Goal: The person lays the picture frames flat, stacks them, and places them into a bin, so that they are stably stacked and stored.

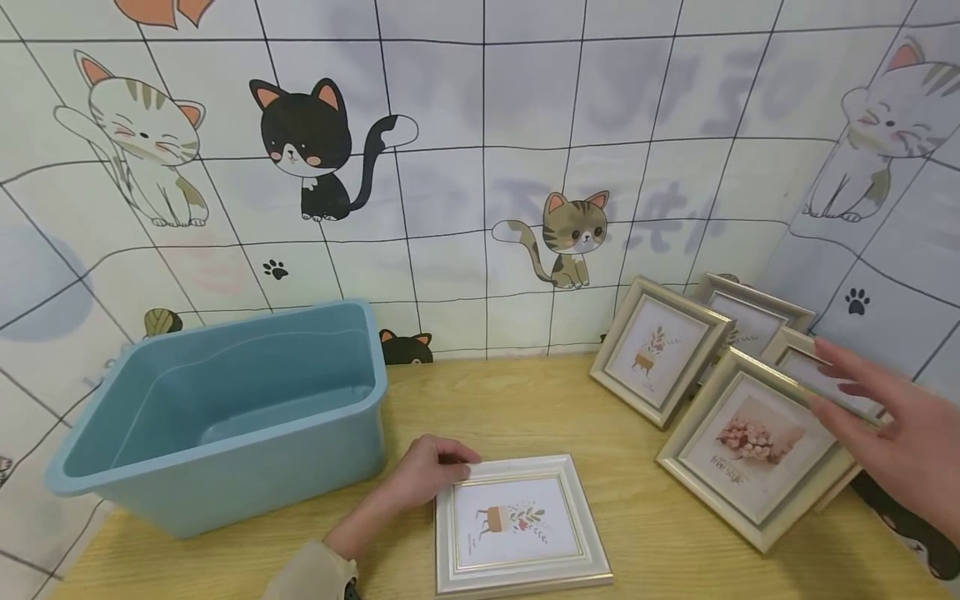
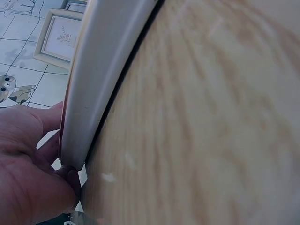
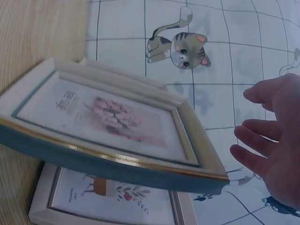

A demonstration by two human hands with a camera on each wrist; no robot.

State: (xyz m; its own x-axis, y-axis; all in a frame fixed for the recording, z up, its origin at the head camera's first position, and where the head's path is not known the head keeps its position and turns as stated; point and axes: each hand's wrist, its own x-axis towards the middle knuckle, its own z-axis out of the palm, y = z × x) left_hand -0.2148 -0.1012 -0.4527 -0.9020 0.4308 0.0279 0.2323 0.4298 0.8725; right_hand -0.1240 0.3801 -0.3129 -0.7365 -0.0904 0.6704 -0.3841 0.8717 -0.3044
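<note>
A pale picture frame point(image 1: 525, 525) with a potted-plant print lies face up on the wooden table, print turned sideways. My left hand point(image 1: 427, 477) grips its upper left corner; the left wrist view shows thumb and fingers about that corner of the frame point(image 2: 96, 84). To the right, a picture frame with a pink flower print point(image 1: 753, 442) leans upright before several others. My right hand point(image 1: 907, 437) hovers beside its right edge, fingers apart and fairly straight. In the right wrist view a gap separates that hand point(image 3: 281, 136) from the flower frame point(image 3: 117, 117).
A blue plastic tub point(image 1: 247, 442) stands at the left of the table point(image 1: 465, 400). Another plant-print frame point(image 1: 652, 350) leans at the back right, with more frames behind it. A tiled-pattern wall covering with cartoon cats point(image 1: 450, 183) closes off the back and right.
</note>
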